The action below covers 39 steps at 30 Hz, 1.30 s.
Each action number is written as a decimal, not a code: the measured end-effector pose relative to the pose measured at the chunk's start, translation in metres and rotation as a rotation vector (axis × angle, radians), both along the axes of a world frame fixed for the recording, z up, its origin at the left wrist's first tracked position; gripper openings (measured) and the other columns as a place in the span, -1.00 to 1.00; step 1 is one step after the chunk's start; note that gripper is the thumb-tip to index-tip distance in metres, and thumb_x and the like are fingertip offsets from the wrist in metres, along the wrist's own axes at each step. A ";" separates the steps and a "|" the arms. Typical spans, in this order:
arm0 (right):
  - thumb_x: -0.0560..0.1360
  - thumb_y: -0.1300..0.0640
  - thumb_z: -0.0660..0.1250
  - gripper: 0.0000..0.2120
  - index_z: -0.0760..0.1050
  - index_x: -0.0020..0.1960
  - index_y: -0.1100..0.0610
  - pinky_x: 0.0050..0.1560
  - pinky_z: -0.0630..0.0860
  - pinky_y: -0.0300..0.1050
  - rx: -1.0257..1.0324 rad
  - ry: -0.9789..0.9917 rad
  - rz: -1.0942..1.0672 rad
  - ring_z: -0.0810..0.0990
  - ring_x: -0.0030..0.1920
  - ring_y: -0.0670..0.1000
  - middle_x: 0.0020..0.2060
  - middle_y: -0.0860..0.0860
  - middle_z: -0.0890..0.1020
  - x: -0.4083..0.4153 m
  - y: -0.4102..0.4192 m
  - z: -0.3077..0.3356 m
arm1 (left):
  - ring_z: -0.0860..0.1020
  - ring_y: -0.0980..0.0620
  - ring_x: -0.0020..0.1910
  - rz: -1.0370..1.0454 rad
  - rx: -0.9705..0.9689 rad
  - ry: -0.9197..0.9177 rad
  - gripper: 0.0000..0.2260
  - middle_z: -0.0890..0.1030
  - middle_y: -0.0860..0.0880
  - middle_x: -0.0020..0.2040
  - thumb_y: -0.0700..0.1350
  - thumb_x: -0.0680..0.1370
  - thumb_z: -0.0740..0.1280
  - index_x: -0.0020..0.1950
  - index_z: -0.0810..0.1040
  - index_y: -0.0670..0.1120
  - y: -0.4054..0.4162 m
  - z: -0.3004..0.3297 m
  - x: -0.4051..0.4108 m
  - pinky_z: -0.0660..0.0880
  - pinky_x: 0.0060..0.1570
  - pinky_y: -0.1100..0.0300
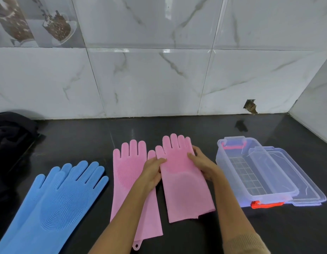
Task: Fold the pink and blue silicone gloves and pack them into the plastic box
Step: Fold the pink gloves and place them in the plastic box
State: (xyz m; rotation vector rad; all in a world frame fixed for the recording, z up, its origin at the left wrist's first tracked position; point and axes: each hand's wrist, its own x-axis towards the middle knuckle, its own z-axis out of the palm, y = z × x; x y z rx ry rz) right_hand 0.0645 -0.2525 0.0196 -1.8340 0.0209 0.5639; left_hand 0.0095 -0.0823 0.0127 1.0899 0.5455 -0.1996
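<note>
Both hands held 1 pink glove (184, 182) by its edges on the worktop (195, 129): left hand (153, 171) and right hand (202, 165) each had a holding grip. Another pink glove (129, 173) lay beside it, 2 blue gloves (54, 195) further left, box (254, 171) right.

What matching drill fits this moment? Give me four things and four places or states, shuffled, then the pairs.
1. blue gloves
2. right-hand pink glove
3. plastic box
4. box lid

A. gripped at both edges by left hand and right hand
B. open, near the far right
C. stacked, far left
D. leaning against the box's right side

Pairs: 1-C, 2-A, 3-B, 4-D
</note>
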 end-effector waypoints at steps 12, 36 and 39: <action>0.51 0.06 0.33 -0.78 0.59 0.03 0.19 0.14 0.56 0.09 -0.369 -0.228 -0.242 0.62 -0.09 0.08 -0.01 0.13 0.67 -0.021 -0.012 -0.014 | 0.66 -0.13 -0.20 -0.052 1.027 0.025 -0.88 0.68 -0.17 -0.18 -0.19 0.45 0.46 -0.10 0.66 -0.23 -0.009 -0.004 -0.026 0.60 -0.03 0.04; 0.50 0.22 0.36 -0.86 0.45 0.03 0.17 -0.15 0.66 0.01 -0.386 -0.008 -0.082 0.64 -0.10 0.09 -0.02 0.13 0.59 -0.069 -0.026 0.005 | 0.53 0.10 -0.61 -0.100 0.894 0.013 -0.96 0.58 -0.06 -0.38 -0.20 0.56 0.27 -0.07 0.49 -0.15 -0.011 -0.007 -0.071 0.55 -0.48 0.25; 0.48 0.23 0.38 -0.84 0.46 0.03 0.17 -0.05 0.64 0.05 -0.394 -0.058 -0.129 0.65 -0.05 0.14 0.03 0.16 0.61 -0.075 -0.022 -0.005 | 0.54 0.05 -0.53 -0.078 0.960 0.027 -0.93 0.60 -0.09 -0.32 -0.20 0.56 0.28 -0.04 0.52 -0.19 -0.016 -0.014 -0.075 0.54 -0.46 0.25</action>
